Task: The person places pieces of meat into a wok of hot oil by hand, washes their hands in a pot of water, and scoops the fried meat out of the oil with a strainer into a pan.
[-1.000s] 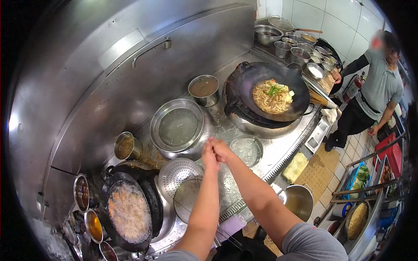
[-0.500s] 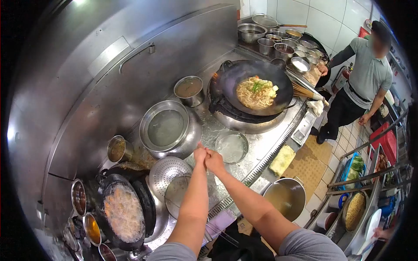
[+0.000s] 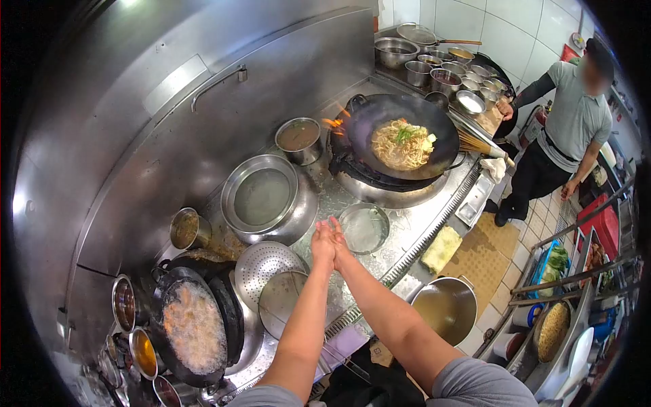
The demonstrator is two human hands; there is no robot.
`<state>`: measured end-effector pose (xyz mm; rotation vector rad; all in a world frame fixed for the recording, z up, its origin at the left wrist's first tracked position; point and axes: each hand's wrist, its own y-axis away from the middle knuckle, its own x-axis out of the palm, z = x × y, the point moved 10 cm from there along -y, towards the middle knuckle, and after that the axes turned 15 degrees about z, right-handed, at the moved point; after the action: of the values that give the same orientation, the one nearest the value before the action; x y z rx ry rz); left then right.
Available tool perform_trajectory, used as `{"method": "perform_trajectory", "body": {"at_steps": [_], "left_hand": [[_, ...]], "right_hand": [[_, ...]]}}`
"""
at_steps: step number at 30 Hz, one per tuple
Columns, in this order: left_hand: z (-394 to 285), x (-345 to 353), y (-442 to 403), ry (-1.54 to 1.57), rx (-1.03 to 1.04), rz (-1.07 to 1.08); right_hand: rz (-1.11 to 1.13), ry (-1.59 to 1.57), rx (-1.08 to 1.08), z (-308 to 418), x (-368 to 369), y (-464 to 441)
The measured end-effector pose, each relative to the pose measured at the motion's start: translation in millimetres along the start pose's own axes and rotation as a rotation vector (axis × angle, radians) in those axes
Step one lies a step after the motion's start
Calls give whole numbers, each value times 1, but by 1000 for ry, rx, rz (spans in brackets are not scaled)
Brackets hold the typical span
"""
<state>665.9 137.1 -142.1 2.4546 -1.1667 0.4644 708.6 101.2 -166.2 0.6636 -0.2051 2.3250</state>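
Note:
My left hand (image 3: pixel 323 247) and my right hand (image 3: pixel 337 245) are pressed together over the steel counter, palms meeting and fingers extended forward. No object shows between them. Just beyond them on the left is a large round pot of cloudy liquid (image 3: pixel 261 197); a shallow round pan (image 3: pixel 366 228) lies to their right. Noodles with greens (image 3: pixel 402 144) sit in a dark wok (image 3: pixel 363 129) farther back, with orange flames at its left edge. At the lower left, pieces of food bubble in foaming oil (image 3: pixel 193 329) inside another wok. A perforated strainer (image 3: pixel 261 264) lies left of my forearms.
Another person (image 3: pixel 576 115) stands at the right, one hand near several steel containers (image 3: pixel 445 80). A pot of brownish liquid (image 3: pixel 444 311) is beyond the counter's front edge, close to my right forearm. Bowls of sauce (image 3: pixel 144 353) line the lower left. A yellow sponge-like block (image 3: pixel 441 249) lies near the edge.
My hands have gone from clasped, with fingers folded, to palms together with fingers extended. Flames at the left of the noodle wok have grown. The view has shifted slightly.

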Motion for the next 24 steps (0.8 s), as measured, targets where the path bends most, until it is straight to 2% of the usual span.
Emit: {"method": "perform_trajectory", "body": {"at_steps": [1,3,4,5,6,7,8,9,10,11,12,14,16,18,20,22,23,24], "left_hand": [[2,-4,-2,3,-2,2],[26,-18,-11,309,-120,32],[32,-28,-18,308,-117,36],[48,-33,-23,390,-209,46],[61,-34,-25,471,-301,54],[53,-28,-26,472,-293,55],[42,-23,-21,215,-346,37],[28,-18,-18,-41,-395,18],[-1,-14,-27,-628,-361,131],[-20,-24,-49,-865,-198,128],[-40,-31,-72,-1098,-26,126],[-104,-57,-91,-1036,-21,-76],[-131,-118,-136,-1265,131,-245],[-124,-174,-182,-1791,292,-293],[-117,-206,-182,-1833,268,-370],[-90,-220,-197,-2150,38,-291],[-85,-211,-211,-2156,60,-255],[-66,-224,-218,-1427,-92,-45]], "right_hand": [[16,26,0,-1,1,3],[40,55,-7,-5,-1,5],[24,322,-33,-2,-7,3],[7,589,-60,1,-12,1],[10,589,-64,12,-13,2],[-3,804,-179,45,-4,8],[-16,1016,-292,73,6,16],[-8,1019,-294,84,4,17],[-9,1158,-208,87,-1,15],[-14,1294,-121,88,-6,14],[-128,1376,-63,93,-20,16],[-54,1251,-149,103,-35,30],[-13,1165,-92,98,-53,54],[-67,852,267,65,-90,76],[-64,598,314,25,-117,88],[-46,406,425,-1,-124,90],[-40,313,443,-18,-127,86],[-10,353,428,-16,-119,77]]}}
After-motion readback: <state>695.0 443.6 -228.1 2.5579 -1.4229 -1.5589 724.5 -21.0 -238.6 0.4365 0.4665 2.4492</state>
